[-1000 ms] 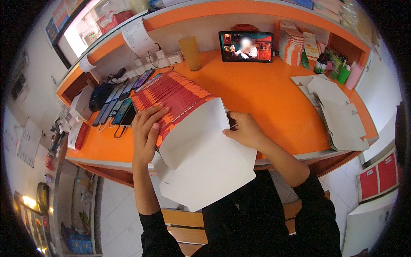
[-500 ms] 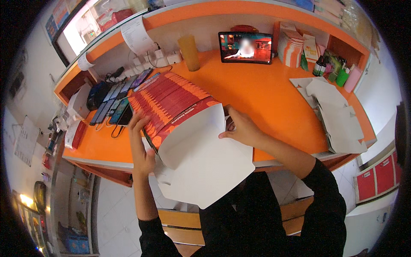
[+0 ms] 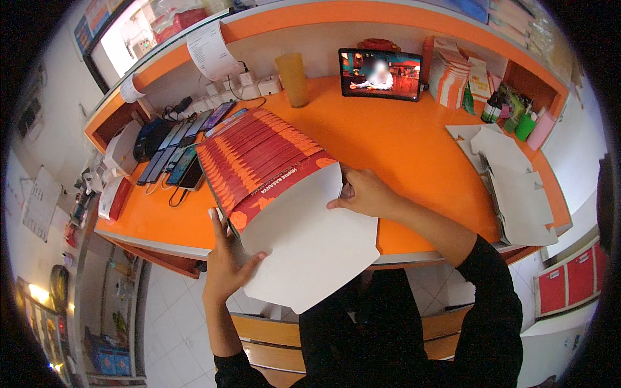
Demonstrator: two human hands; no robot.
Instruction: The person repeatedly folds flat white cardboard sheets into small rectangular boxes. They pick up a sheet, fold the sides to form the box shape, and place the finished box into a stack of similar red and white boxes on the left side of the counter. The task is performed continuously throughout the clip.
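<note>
A stack of nested red-and-orange printed cardboard boxes [image 3: 265, 155] lies tilted on the orange counter. From its near end a box with a white inner side [image 3: 310, 252] reaches over the counter's front edge toward me. My right hand [image 3: 367, 193] pinches the right side of this box, thumb on the white face and fingers curled behind the edge. At the left edge, my left hand [image 3: 231, 260] has its thumb on the white flap and its fingers stretched along the stack's side; part of its grip is hidden.
Several phones [image 3: 171, 152] with cables lie left of the stack. A yellow tumbler [image 3: 292, 81] and a tablet [image 3: 380, 74] playing video stand at the back. Unfolded white cardboard [image 3: 511, 181] lies on the right, near a green container [image 3: 524, 126]. A wooden bench [image 3: 272, 352] is below.
My left hand has come down and inward, its thumb now on the white flap. The right hand keeps its pinch on the box's right side. The tablet picture has changed.
</note>
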